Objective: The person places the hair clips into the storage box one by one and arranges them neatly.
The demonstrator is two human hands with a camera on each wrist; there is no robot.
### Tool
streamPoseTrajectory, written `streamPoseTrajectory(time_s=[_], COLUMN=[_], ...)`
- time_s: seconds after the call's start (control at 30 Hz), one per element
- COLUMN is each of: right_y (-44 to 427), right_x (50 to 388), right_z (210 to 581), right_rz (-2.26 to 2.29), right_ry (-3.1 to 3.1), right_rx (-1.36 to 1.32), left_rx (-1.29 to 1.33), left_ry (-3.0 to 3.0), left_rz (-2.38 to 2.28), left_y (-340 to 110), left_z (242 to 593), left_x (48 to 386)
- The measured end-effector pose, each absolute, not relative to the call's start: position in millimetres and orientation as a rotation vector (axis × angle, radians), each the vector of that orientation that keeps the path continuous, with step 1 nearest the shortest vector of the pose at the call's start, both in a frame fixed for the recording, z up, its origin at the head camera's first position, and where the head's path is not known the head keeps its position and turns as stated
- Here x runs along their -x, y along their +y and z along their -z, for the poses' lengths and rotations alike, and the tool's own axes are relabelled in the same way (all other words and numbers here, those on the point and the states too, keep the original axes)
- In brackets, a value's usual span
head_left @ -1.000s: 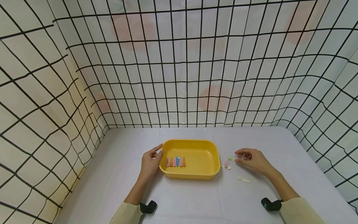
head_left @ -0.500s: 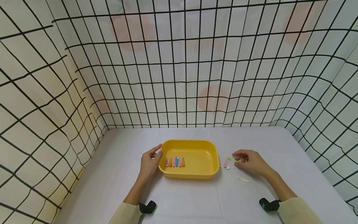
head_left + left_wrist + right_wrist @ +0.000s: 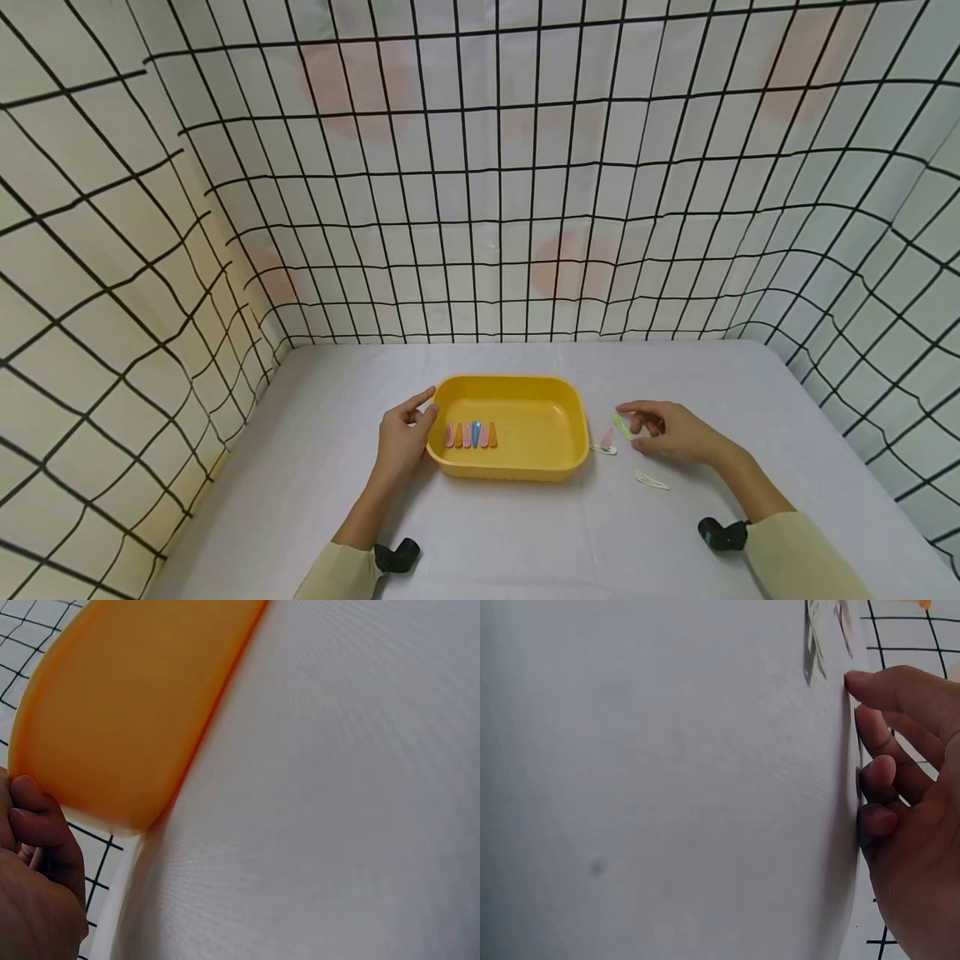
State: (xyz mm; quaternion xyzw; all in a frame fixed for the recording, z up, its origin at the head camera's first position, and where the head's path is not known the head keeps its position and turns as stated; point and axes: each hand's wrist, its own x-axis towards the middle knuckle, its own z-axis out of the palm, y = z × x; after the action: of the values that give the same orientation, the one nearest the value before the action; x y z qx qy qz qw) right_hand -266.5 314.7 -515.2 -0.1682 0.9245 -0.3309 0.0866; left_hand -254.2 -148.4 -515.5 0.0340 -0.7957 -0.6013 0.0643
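Beside tray, green clip slants away leftward; left hand loose against tray, right hand, hold unclear.

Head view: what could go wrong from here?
1. The green clip is slim and sits right at the right grip; it could slip or skid if the hold is poor, though I can't tell whether it's pinched.
2. The pink clip and a white clip lie close by, beside the tray; a stray finger might knock them.
3. The left grip touches the tray's edge; a bump might disturb the row of clips inside.
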Motion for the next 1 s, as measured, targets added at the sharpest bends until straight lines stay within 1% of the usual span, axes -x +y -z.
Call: streamPoseTrajectory(time_s=[0.27, 0.33, 0.6, 1.0], right_y=[317.6, 317.7, 319.7, 325.4], right_x=[273.1, 273.0, 269.1, 267.4], right_z=[516.5, 516.4, 513.9, 514.8], right_rz=[0.960, 0.956, 0.964, 0.977], right_ry=[2.704, 2.706, 2.679, 2.655], right_rx=[0.563, 0.549, 0.677, 0.754], left_rx=[-0.112, -0.113, -0.109, -0.119], left_ry=[-2.392, -2.390, -2.397, -2.410], left_rz=[1.837, 1.838, 1.830, 1.827], left_y=[-148.0, -148.1, -148.6, -149.0], left_z=[515.5, 515.3, 515.0, 514.6], left_x=[253.8, 253.7, 253.6, 253.3])
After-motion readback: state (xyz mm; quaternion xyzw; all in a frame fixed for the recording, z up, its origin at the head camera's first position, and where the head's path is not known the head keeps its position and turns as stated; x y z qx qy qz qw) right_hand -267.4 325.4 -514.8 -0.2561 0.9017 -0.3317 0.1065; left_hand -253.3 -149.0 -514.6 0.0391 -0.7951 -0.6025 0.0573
